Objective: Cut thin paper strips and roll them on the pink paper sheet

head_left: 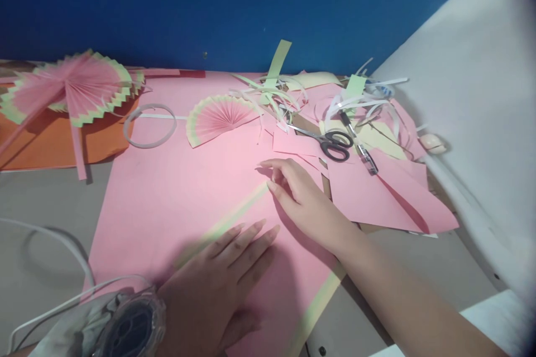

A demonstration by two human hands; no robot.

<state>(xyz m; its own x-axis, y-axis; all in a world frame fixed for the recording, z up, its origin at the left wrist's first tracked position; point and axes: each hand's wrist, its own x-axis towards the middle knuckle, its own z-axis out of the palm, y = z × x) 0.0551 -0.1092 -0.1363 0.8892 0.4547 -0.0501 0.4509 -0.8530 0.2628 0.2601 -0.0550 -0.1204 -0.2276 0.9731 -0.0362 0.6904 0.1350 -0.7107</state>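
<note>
My left hand (234, 262) lies flat with its fingers stretched out, on a pink paper sheet (288, 268) with green and yellow bands along two opposite edges. Beneath it spreads a larger pink sheet (167, 201). My right hand (293, 189) is at the far corner of the banded sheet, its thumb tip touching that corner. The index finger stands apart from the thumb; the other fingers are partly hidden. Beyond it lie black-handled scissors (335, 146) and a pen (360, 145). A pleated pink paper fan (221, 117) with a green-yellow rim rests farther back.
More pleated fans (92, 86) with paper strips sit at the left on orange paper (104, 145). A roll of clear tape (151, 125) lies near them. Curled paper offcuts (285, 95) are heaped at the back. A blue wall (209, 5) rises behind; a white panel (469, 67) bounds the right.
</note>
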